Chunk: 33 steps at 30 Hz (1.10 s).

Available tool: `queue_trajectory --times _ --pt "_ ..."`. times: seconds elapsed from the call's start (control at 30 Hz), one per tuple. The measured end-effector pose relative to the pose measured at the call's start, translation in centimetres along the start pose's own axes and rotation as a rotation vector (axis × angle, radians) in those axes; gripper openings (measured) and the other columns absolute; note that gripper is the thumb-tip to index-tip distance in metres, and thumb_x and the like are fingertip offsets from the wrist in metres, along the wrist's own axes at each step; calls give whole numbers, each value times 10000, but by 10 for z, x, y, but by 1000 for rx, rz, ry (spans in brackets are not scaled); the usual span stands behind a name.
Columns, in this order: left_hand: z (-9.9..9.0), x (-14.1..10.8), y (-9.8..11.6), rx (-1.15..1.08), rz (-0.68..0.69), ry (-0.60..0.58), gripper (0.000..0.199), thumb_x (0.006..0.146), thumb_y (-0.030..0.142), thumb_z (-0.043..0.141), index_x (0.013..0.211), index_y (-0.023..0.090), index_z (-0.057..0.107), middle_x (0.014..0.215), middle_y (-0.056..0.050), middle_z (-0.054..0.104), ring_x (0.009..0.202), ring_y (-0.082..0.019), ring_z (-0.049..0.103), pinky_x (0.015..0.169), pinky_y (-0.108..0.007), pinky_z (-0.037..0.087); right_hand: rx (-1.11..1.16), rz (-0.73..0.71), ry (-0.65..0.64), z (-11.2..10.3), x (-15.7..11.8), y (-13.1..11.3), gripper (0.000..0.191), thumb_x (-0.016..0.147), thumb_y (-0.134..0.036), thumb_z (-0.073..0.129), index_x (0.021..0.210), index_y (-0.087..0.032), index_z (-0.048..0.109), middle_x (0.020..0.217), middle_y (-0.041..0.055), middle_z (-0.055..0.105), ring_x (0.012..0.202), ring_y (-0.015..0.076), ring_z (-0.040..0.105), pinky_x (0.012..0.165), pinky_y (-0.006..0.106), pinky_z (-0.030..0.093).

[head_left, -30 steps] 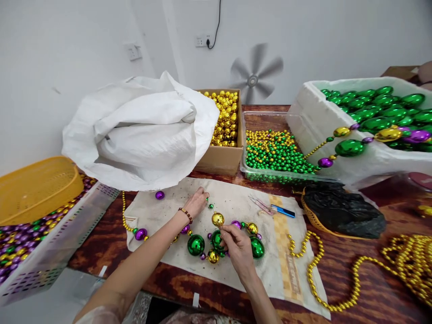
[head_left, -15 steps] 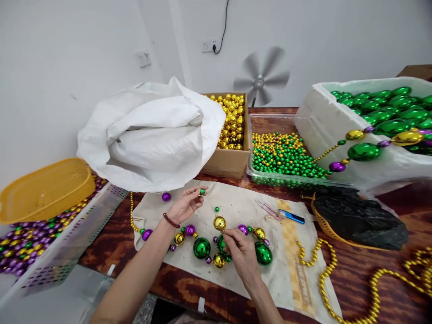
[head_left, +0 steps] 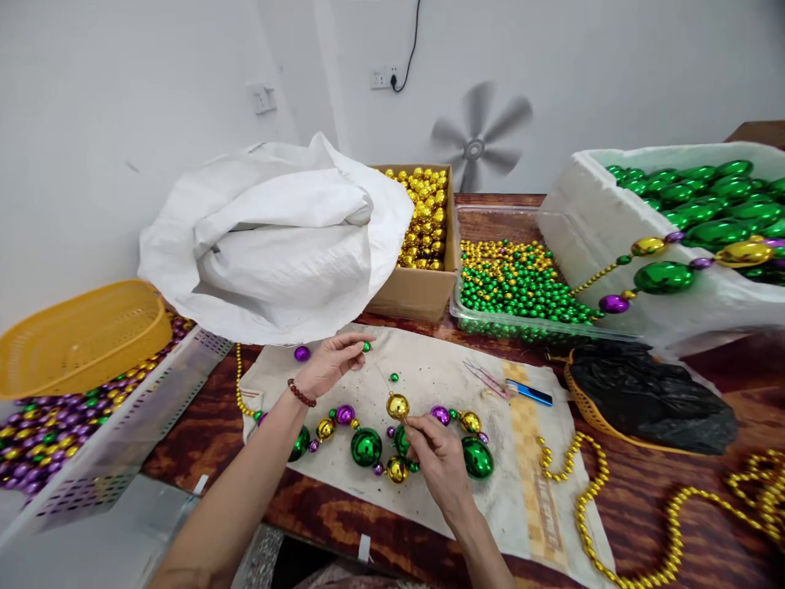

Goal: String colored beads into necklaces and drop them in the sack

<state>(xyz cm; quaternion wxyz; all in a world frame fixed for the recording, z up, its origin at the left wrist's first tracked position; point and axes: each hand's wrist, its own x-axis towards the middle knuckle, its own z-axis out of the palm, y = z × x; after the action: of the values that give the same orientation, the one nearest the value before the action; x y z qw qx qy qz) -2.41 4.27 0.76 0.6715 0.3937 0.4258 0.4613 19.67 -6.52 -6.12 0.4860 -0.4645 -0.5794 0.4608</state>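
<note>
My left hand [head_left: 336, 361], with a brown beaded bracelet at the wrist, pinches a small green bead [head_left: 366, 347] above the cloth. Below and to the right, my right hand [head_left: 437, 458] has its fingers closed at the underside of a gold ball [head_left: 398, 406]. A thin line seems to run from that ball up toward my left hand. One small green bead [head_left: 394, 377] lies on the cloth between the hands. Around my right hand is a strand of larger balls, among them a green ball [head_left: 366, 447] and a purple ball [head_left: 345, 415].
A white sack [head_left: 288, 270] stands behind the cloth [head_left: 503, 507], beside a cardboard box [head_left: 417, 294] of gold balls. Further right are a clear tray [head_left: 521, 327] of beads, a foam box [head_left: 570, 196], tweezers [head_left: 486, 378], a blue tool [head_left: 530, 393] and a black bag [head_left: 650, 401].
My left hand has shifted slightly left and up, still pinching the green bead. A large green ball beside my left forearm now shows. My right hand has barely moved.
</note>
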Motion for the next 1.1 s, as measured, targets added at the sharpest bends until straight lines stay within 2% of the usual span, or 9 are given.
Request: queue_trajectory --times 0.2,0.3,0.43,0.57,0.67,0.77,0.87,0.97,1.1 --pt "7 -3 7 126 42 18 424 747 339 807 1128 184 709 871 -67 724 663 -133 658 550 -226 431 55 18 22 8 3 -4 194 922 -266 557 875 -190 730 706 8 590 532 124 606 476 217 464" --pt "8 -4 -5 74 5 99 400 806 500 714 1012 157 710 783 -46 680 516 -71 551 449 -193 327 95 28 50 11 6 -5 198 922 -290 565 878 -188 728 694 9 600 535 128 606 475 219 461" --pt "-11 2 -28 569 -32 191 386 897 487 530 930 151 717 726 -40 643 468 -86 502 429 -215 329 126 57 84 9 5 -3 205 916 -332 588 893 -189 733 699 16 617 537 132 605 467 218 466" --pt "-46 15 -24 910 -22 332 173 807 267 608 852 149 726 756 -89 691 713 -232 661 675 -341 512 146 71 76 7 4 1 204 917 -337 597 906 -193 742 701 16 621 529 125 590 474 219 467" --pt "-76 25 4 1053 62 477 290 821 189 556 1078 144 681 1007 -138 716 1091 -324 625 995 -451 444 156 53 69 8 5 3 193 922 -320 594 908 -198 743 697 9 611 526 118 581 478 216 459" --pt "-99 35 30 1327 149 558 395 892 179 431 1256 117 572 1150 -167 674 1200 -325 567 1072 -487 386 161 41 60 9 6 3 187 924 -309 593 907 -199 743 702 6 605 528 116 578 479 217 456" --pt "-104 36 26 1567 164 486 392 913 139 341 1228 110 574 1095 -162 684 1076 -293 625 992 -454 459 166 44 63 9 6 2 185 926 -309 592 909 -199 740 711 7 605 536 119 583 482 220 457" --pt "-89 28 -8 1621 142 307 355 864 59 393 1110 144 634 986 -117 701 937 -243 655 905 -376 499 157 47 50 10 7 2 186 932 -310 588 910 -198 735 717 8 604 552 124 593 490 222 463" --pt "-66 18 -50 1695 177 131 295 845 75 485 1058 184 659 992 -90 687 951 -238 631 904 -363 487 129 28 29 9 8 3 189 939 -303 580 903 -198 732 711 5 592 565 127 608 498 220 467"
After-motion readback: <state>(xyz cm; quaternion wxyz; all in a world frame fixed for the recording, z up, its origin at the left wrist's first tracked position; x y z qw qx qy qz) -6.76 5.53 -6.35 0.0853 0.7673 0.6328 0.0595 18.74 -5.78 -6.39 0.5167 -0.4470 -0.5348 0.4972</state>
